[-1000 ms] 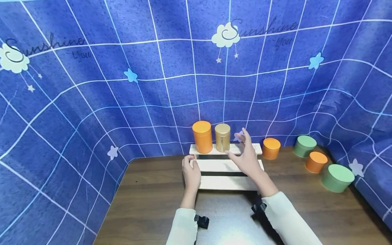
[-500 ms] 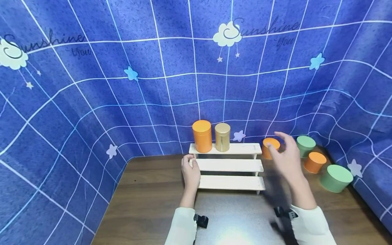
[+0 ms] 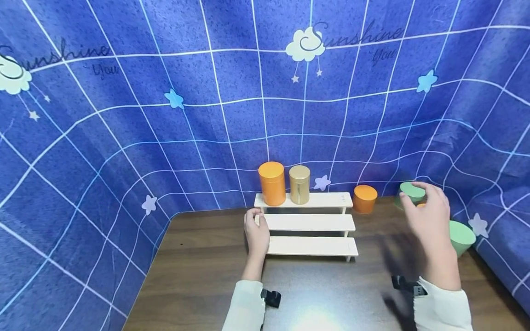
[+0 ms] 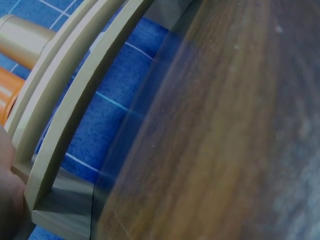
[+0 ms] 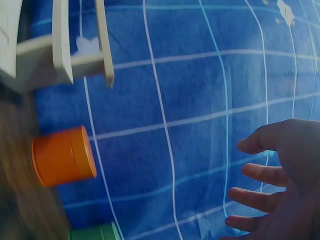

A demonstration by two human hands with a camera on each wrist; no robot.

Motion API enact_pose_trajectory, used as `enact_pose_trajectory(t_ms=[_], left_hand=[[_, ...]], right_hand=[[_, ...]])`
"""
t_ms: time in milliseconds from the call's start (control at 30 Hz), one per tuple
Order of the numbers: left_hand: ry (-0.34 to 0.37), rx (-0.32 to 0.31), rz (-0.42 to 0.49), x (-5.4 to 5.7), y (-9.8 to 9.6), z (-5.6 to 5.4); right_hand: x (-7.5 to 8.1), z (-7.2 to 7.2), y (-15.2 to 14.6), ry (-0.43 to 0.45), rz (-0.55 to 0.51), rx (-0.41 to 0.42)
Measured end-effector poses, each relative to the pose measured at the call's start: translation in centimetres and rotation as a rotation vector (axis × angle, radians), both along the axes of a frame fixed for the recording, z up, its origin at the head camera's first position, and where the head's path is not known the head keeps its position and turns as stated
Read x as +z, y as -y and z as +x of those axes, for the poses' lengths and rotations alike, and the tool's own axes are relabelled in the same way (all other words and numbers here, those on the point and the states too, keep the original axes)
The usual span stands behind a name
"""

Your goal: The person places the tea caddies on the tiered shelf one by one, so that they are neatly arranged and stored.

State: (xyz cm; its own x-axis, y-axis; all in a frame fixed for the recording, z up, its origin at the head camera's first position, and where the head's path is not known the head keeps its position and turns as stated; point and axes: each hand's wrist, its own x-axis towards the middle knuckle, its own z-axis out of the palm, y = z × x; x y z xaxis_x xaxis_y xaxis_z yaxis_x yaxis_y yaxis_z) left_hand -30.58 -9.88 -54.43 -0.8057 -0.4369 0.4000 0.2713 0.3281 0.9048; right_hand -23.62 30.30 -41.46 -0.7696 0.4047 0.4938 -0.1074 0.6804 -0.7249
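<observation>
A white three-tier shelf (image 3: 308, 246) stands on the table, its left end gripped by my left hand (image 3: 257, 234), fingers curled at the side. On its top tier are a tall orange tin (image 3: 273, 185) and a slimmer gold tin (image 3: 300, 186), side by side. My right hand (image 3: 430, 220) holds nothing; its thumb and fingers are spread apart over the tins on the right. It partly hides a small orange tin (image 3: 421, 205) and overlaps a green tin (image 3: 410, 192) behind. In the right wrist view, that hand (image 5: 275, 185) shows spread fingers against the curtain.
Another short orange tin (image 3: 365, 200) stands just right of the shelf. A wider green tin (image 3: 461, 236) sits near the table's right edge, partly behind the right hand. A blue curtain (image 3: 215, 138) with white lines encloses the wooden table (image 3: 198, 271) at the back and sides.
My right hand has moved right, from beside the gold tin, past the nearest short orange tin, to over the tins farther right. The left hand has stayed at the shelf's end.
</observation>
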Motion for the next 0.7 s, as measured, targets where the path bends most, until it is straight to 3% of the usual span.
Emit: enact_pose_trajectory(t_ms=[167, 333, 533, 700], left_hand=[[0.009, 0.004, -0.004, -0.1, 0.0, -0.1], [0.006, 0.011, -0.010, -0.1, 0.0, -0.1], [0.003, 0.016, -0.012, -0.2, -0.1, 0.1], [-0.013, 0.009, -0.025, -0.2, -0.1, -0.1]], right_hand=[[-0.5, 0.5, -2.4, 0.103, 0.075, -0.004], [-1.5, 0.7, -4.4, 0.312, 0.130, 0.020], [-2.6, 0.6, -6.4, 0.600, 0.091, 0.027], [-3.5, 0.4, -8.1, 0.711, 0.010, 0.010]])
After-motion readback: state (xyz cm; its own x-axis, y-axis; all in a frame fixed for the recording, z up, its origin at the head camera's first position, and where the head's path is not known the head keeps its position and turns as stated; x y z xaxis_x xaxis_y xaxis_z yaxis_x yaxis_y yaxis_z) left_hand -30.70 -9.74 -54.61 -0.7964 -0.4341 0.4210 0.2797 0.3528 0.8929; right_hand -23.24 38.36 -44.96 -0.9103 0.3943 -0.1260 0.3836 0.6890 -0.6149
